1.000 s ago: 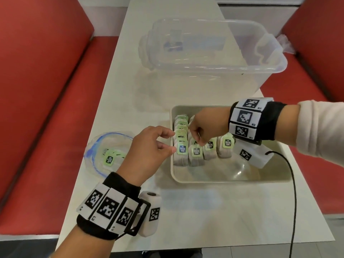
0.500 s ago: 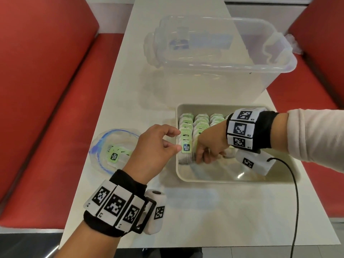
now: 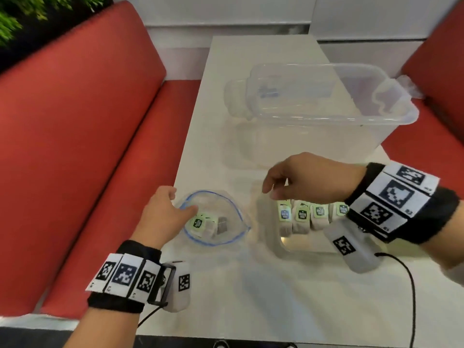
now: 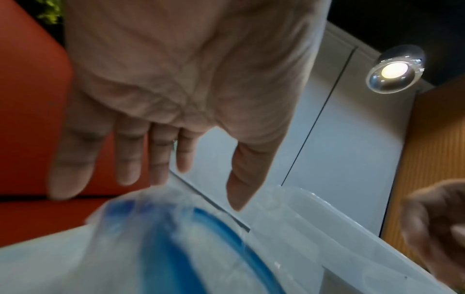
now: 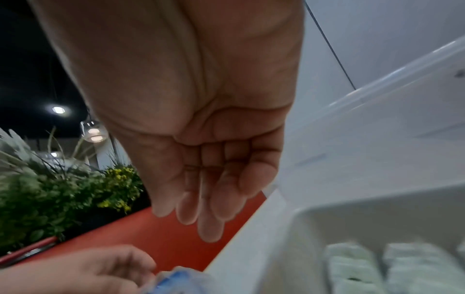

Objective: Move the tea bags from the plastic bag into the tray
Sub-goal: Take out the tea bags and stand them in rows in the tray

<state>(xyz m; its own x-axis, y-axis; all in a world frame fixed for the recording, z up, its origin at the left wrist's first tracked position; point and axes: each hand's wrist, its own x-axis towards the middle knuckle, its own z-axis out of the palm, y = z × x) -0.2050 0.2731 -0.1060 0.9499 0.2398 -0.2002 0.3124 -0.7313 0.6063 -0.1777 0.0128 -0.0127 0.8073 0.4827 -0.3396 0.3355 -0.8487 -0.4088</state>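
Note:
A clear plastic bag (image 3: 227,238) with a blue zip rim lies open on the table, with a few tea bags (image 3: 200,223) inside. My left hand (image 3: 183,200) is at the bag's left rim, fingers straight and spread, thumb over the opening; in the left wrist view its fingers (image 4: 161,175) touch the bag (image 4: 176,248). The pale tray (image 3: 283,244) to the right holds rows of green-tagged tea bags (image 3: 302,214). My right hand (image 3: 271,193) hovers above the tray's left end, fingers (image 5: 208,228) loosely bent and holding nothing.
A large clear plastic bin (image 3: 313,101) stands behind the tray on the white table (image 3: 251,297). Red bench seats (image 3: 88,146) run along both sides. A black cable (image 3: 411,285) trails from my right wrist over the table's front right.
My right hand has lifted out of the tray and moved left toward the bag. My left hand has gone from the tray's edge to the bag's mouth.

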